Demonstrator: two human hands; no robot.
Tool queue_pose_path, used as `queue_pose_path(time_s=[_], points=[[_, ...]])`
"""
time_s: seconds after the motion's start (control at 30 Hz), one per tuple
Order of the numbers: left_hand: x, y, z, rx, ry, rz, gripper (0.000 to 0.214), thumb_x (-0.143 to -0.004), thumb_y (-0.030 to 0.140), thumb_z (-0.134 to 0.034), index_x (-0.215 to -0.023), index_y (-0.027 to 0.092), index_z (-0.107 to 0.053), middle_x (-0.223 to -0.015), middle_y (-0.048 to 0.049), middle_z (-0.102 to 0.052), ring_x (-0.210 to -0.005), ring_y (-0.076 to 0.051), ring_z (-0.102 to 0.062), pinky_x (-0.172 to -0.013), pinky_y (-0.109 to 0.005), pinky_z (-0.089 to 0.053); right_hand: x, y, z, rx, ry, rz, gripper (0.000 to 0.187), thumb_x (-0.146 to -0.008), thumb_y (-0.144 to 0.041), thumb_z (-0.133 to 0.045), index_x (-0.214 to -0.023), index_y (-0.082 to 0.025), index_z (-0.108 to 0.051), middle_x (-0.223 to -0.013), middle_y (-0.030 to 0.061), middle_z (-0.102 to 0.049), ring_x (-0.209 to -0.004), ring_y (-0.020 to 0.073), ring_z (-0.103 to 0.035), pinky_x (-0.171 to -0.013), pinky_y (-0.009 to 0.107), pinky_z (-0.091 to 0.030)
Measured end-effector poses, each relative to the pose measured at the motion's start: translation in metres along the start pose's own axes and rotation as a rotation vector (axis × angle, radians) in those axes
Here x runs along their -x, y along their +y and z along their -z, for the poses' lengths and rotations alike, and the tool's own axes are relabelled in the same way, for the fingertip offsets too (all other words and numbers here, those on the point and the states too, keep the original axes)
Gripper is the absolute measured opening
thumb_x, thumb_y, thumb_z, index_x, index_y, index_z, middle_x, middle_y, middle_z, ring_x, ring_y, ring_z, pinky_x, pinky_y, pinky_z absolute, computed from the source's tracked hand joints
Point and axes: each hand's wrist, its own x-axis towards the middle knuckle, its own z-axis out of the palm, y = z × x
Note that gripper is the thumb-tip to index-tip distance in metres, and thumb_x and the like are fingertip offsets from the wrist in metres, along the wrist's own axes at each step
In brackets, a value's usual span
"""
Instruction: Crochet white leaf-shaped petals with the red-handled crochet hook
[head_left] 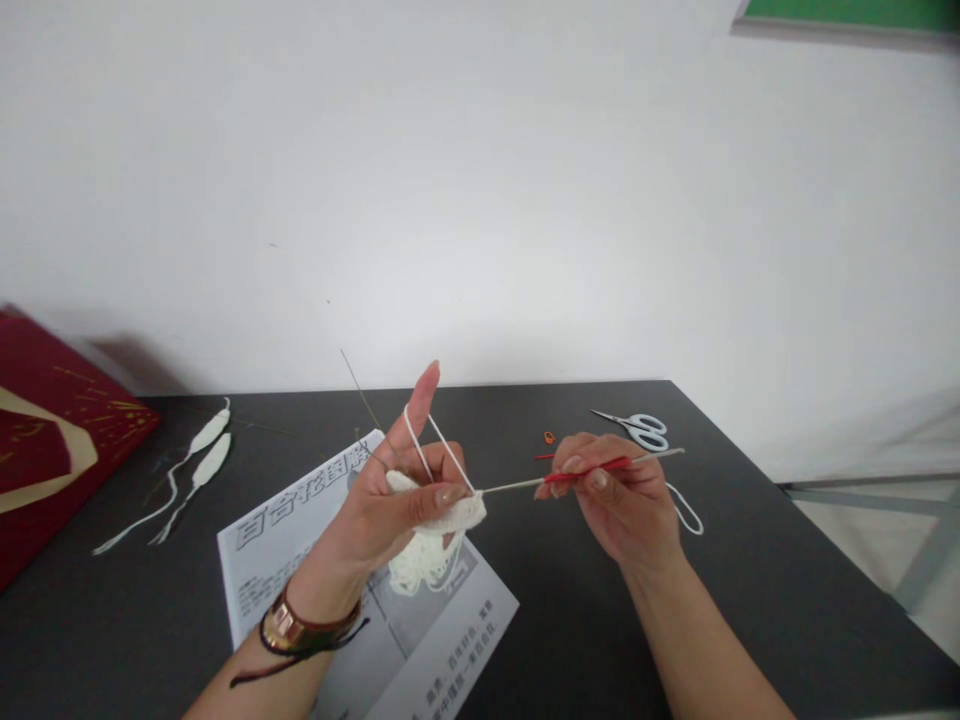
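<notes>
Pinching the white piece [463,514] between thumb and fingers of the left hand [390,500], above the sheet [255,570], with one finger raised and the strand [451,453] looped over it. Gripping the hook [619,465] between thumb and fingers of the right hand [626,510], with its shaft reaching to the piece's right edge. Could drop a stitch there by drawing back too far or tilting the tip (too small at that spot to read the loop). Could turn out uneven from slack over the raised finger, or bind from pulling too tight. Could snag the loose yarn [416,565] hanging below, or catch on the wire [364,397] slanting up beside the left hand (held or merely behind, hard to tell).

Looking soft and matte in the piece, crinkled and loopy in the yarn beneath. Slim, straight and pale in the hook's shaft, bright red in its grip. Smooth and dark across the table [555,620], with white leaf shapes [211,461] trailing thin tails at far left, and pointed, pale-ringed scissors [646,428] beyond the right hand.
</notes>
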Motion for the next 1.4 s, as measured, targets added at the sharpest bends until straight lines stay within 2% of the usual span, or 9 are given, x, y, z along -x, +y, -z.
queue_pose_path(time_s=[0.37, 0.67, 0.77, 0.9, 1.07, 1.2, 1.4], points=[[0.0, 0.003, 0.002, 0.033, -0.068, 0.134, 0.092, -0.078, 0.012, -0.064, -0.145, 0.044, -0.01, -0.067, 0.0022, -0.055, -0.049, -0.007, -0.044, -0.043, -0.016, -0.036, -0.001, -0.005, 0.007, 0.031, -0.08, 0.006, 0.006, -0.078, -0.024, -0.07, -0.081, -0.021, -0.073, -0.07, 0.0039, -0.067, -0.061, 0.0171, -0.064, -0.054, 0.033, -0.056], [0.002, -0.002, 0.007, 0.03, -0.103, 0.116, 0.089, -0.079, 0.011, -0.062, -0.146, 0.041, -0.011, -0.068, 0.0009, -0.054, -0.05, -0.008, -0.043, -0.042, -0.016, -0.035, -0.001, -0.008, 0.007, 0.008, -0.059, -0.041, 0.006, -0.076, -0.026, -0.072, -0.077, -0.02, -0.073, -0.064, 0.0027, -0.065, -0.061, 0.0161, -0.064, -0.054, 0.029, -0.054], [0.002, -0.002, 0.006, 0.018, -0.117, 0.112, 0.088, -0.08, 0.01, -0.061, -0.145, 0.041, -0.011, -0.069, 0.0001, -0.055, -0.052, -0.008, -0.044, -0.043, -0.016, -0.035, 0.0, -0.005, 0.005, -0.085, -0.014, -0.117, 0.008, -0.077, -0.026, -0.071, -0.075, -0.019, -0.072, -0.062, 0.0015, -0.066, -0.055, 0.0128, -0.063, -0.05, 0.023, -0.054], [0.002, -0.001, 0.007, -0.035, -0.1, 0.073, 0.087, -0.081, 0.009, -0.06, -0.145, 0.042, -0.012, -0.07, 0.0002, -0.055, -0.054, -0.009, -0.044, -0.046, -0.018, -0.035, 0.0, 0.005, -0.001, -0.248, 0.113, -0.331, 0.012, -0.077, -0.027, -0.071, -0.074, -0.016, -0.07, -0.054, -0.0015, -0.064, -0.043, 0.0083, -0.058, -0.045, 0.019, -0.055], [0.002, -0.002, 0.002, -0.194, -0.045, -0.072, 0.081, -0.084, 0.008, -0.056, -0.144, 0.044, -0.015, -0.071, 0.0018, -0.055, -0.057, -0.009, -0.046, -0.051, -0.02, -0.039, -0.003, 0.015, -0.008, -0.39, 0.278, -0.498, 0.014, -0.07, -0.026, -0.076, -0.073, -0.014, -0.069, -0.05, -0.004, -0.062, -0.039, 0.0049, -0.054, -0.039, 0.012, -0.051], [-0.001, -0.008, -0.009, -0.318, 0.031, -0.139, 0.074, -0.085, 0.009, -0.056, -0.142, 0.045, -0.025, -0.069, 0.0033, -0.055, -0.056, -0.007, -0.044, -0.051, -0.017, -0.036, -0.001, 0.017, -0.012, -0.37, 0.316, -0.509, 0.014, -0.072, -0.025, -0.075, -0.076, -0.013, -0.069, -0.053, -0.0026, -0.065, -0.04, 0.0055, -0.057, -0.044, 0.014, -0.055], [-0.004, -0.014, -0.011, -0.344, 0.065, -0.075, 0.073, -0.085, 0.013, -0.057, -0.143, 0.042, -0.024, -0.066, 0.0048, -0.05, -0.053, -0.007, -0.04, -0.049, -0.017, -0.033, 0.005, 0.024, -0.018, -0.325, 0.315, -0.486, 0.015, -0.076, -0.027, -0.072, -0.079, -0.013, -0.069, -0.059, -0.0002, -0.069, -0.045, 0.0072, -0.061, -0.05, 0.018, -0.059]])
